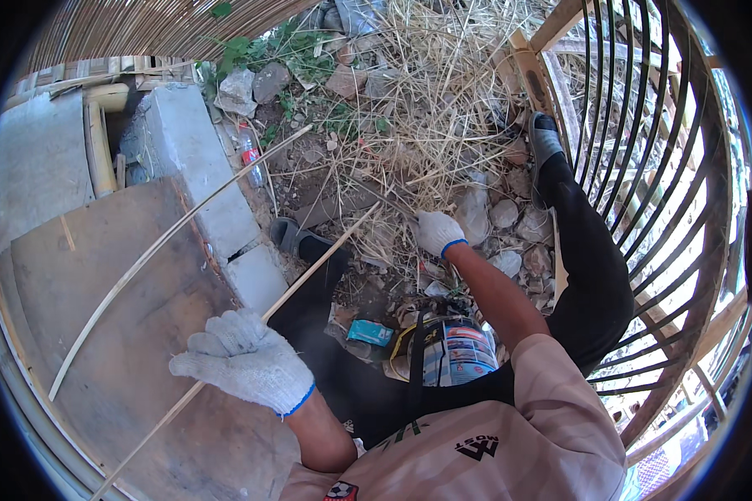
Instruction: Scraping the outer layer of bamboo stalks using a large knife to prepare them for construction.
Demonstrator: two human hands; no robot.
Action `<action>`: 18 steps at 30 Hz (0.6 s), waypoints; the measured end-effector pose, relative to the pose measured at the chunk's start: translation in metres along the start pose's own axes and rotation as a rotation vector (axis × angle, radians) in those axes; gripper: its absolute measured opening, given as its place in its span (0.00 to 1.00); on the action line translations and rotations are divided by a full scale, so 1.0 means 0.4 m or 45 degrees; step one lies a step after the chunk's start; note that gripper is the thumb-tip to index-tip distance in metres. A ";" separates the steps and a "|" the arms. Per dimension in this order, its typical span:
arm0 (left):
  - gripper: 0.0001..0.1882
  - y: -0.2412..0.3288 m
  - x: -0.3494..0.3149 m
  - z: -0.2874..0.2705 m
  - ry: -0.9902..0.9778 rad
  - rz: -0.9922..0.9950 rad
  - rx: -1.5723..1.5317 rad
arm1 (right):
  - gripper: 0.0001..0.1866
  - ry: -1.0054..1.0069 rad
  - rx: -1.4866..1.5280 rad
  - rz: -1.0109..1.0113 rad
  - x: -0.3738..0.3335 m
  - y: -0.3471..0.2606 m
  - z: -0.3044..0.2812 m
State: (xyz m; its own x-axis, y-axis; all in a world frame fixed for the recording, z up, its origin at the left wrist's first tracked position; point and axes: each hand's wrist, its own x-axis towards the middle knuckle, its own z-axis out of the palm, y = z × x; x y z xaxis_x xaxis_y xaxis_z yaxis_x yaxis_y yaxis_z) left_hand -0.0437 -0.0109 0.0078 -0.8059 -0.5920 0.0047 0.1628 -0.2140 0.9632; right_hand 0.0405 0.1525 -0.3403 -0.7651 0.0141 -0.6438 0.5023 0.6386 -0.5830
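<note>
While the gloved left hand [244,359] closes its grip round a thin bamboo strip [309,271], the gloved right hand [437,231] grips the strip's far tip among dry straw [418,108]. Its long axis runs diagonally, lower left to upper right, over a wooden board [117,284]; fingers under the gloves stay unclear

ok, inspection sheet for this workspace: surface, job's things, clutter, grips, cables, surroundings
surface: worn wooden board beside concrete blocks, dirt ground beyond.
job's things: long thin bamboo strip held in both hands; second strip lying across the board.
clutter: dry straw, stones, plastic bottle, small blue packet.
grips: left hand and right hand, both gloved, closed on the strip.
cables: nothing seen.
surroundings: curved-slat bamboo frame at right, woven fence above.
</note>
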 end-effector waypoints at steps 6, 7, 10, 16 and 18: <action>0.31 0.008 0.005 -0.025 -0.152 0.005 0.092 | 0.16 0.018 -0.013 0.132 0.041 0.095 0.053; 0.31 0.008 0.007 -0.018 -0.150 0.009 0.094 | 0.16 0.016 -0.012 0.128 0.049 0.107 0.060; 0.31 0.009 0.015 -0.008 -0.056 0.008 0.002 | 0.16 0.009 -0.030 0.110 0.059 0.148 0.098; 0.32 0.011 0.023 -0.007 -0.142 -0.017 0.050 | 0.17 0.050 -0.030 0.195 0.053 0.188 0.138; 0.32 0.005 0.031 -0.020 -0.282 -0.008 -0.013 | 0.18 0.049 -0.006 0.137 0.058 0.205 0.128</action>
State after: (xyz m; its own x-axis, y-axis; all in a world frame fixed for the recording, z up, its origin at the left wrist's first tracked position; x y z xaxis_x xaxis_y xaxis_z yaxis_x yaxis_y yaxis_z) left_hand -0.0488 -0.0249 0.0076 -0.9121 -0.4056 0.0588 0.1624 -0.2260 0.9605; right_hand 0.0847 0.1659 -0.4284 -0.7217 0.1119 -0.6831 0.5806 0.6352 -0.5093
